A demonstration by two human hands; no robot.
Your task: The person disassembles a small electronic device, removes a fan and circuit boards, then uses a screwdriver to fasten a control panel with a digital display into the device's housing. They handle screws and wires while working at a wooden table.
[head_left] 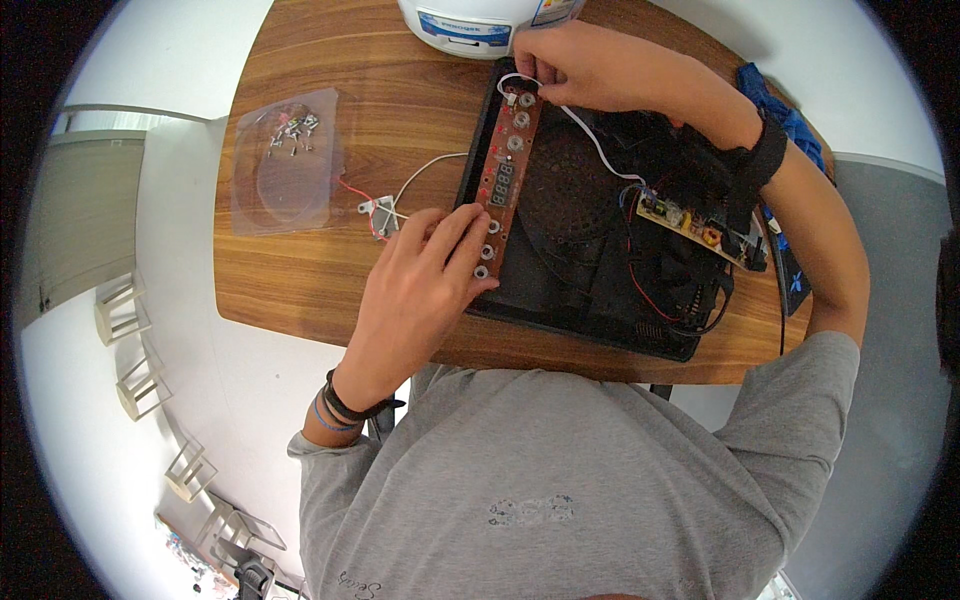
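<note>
The left hand point(425, 270) is partly open, palm down. Its fingers are extended and touch the lower left edge of the board point(508, 150); the thumb sits at the board's lower end. Whether the hand grips the board or only steadies it cannot be told. The left forearm rises from the lower left, with bands point(345, 405) at the wrist.

The right hand point(565, 65) is curled, fingertips drawn together beside the board's far end, next to the cable point(600, 150). Whether the fingers pinch the cable or the board is hidden. The right elbow is bent outward; the forearm crosses above the work from the right, with a dark wristband point(765, 155).

The board is a brown strip bearing round buttons and a display point(503, 185). It lies lengthwise along the left side of the black housing point(590, 290). The white cable loops at its far end, then runs to the power board point(690, 225) at the right.

Left of the housing lie a metal part point(381, 216) with wires and a clear tray point(245, 215) containing screws point(300, 125). A white appliance point(430, 20) stands at the table's point(340, 40) far edge.
</note>
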